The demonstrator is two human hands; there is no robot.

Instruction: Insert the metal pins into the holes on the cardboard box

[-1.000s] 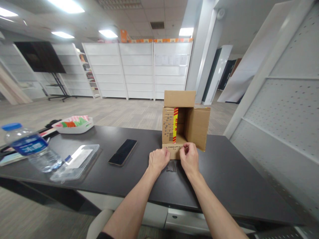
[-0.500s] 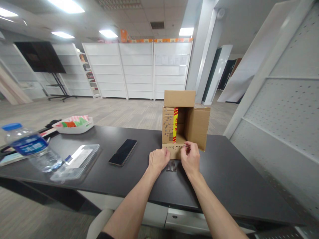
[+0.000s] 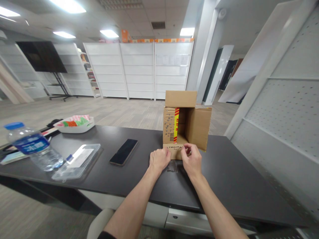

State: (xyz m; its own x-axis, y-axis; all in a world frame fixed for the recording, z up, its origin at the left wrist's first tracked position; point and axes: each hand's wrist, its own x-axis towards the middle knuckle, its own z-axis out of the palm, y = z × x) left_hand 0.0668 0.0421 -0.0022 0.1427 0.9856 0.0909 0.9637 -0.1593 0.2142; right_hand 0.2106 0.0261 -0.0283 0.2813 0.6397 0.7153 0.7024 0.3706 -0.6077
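An open cardboard box (image 3: 198, 127) stands on its side, its opening towards me. Its lower flap (image 3: 175, 154) hangs at the front and bears a row of small dark holes. My left hand (image 3: 159, 158) is closed on the left end of this flap. At the flap's right end my right hand (image 3: 192, 158) pinches a thin, screw-like piece between thumb and forefinger, mostly hidden by the fingers. Several thin metal screws (image 3: 172, 166) lie fanned out on the table below the flap, between my hands. Round grey heads dot the left flap (image 3: 168, 127), beside a yellow-and-red tape strip.
On the dark table (image 3: 224, 172), a phone (image 3: 124, 151) lies left of my hands. Farther left are a clear plastic case (image 3: 79, 162), a tilted water bottle (image 3: 35, 146) and a white tray (image 3: 74, 128) with colourful packets. A perforated panel (image 3: 286, 126) rises on the right.
The view has shifted slightly. My right fingertips have turned a little at the flap, and the thin piece shows more to their left. My left hand keeps its hold.
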